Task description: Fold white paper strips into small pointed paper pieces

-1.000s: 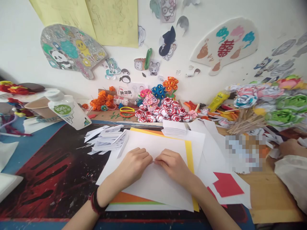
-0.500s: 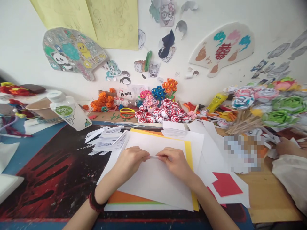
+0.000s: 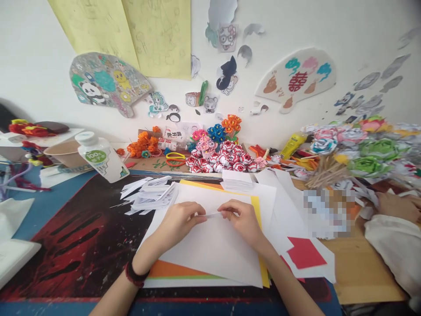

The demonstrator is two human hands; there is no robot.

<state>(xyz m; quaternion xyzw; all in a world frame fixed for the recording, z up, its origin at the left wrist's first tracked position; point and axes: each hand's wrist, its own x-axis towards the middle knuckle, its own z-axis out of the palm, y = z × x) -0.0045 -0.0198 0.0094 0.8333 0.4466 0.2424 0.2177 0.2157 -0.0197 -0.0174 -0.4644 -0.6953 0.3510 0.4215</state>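
A narrow white paper strip (image 3: 213,215) stretches between my two hands, above a large white sheet (image 3: 210,254). My left hand (image 3: 184,219) pinches its left end between thumb and fingers. At the other end, my right hand (image 3: 240,217) pinches the strip with its fingertips. Beneath the white sheet, edges of orange paper (image 3: 171,269) and yellow paper (image 3: 255,206) show. A heap of cut and folded white paper strips (image 3: 151,193) lies beyond my left hand. Behind my right hand rests a stack of small white papers (image 3: 237,180).
A white bottle (image 3: 104,160) stands at the back left. Red-and-white paper flowers (image 3: 226,158) crowd the back edge. On the right lie red paper (image 3: 306,253), wooden sticks (image 3: 329,171) and more paper flowers. A co-worker's hand and white sleeve (image 3: 393,250) are at the far right.
The fingers of my right hand have shifted on the strip and lifted slightly. My left hand keeps its pinch. The whole view has tilted upward a little.
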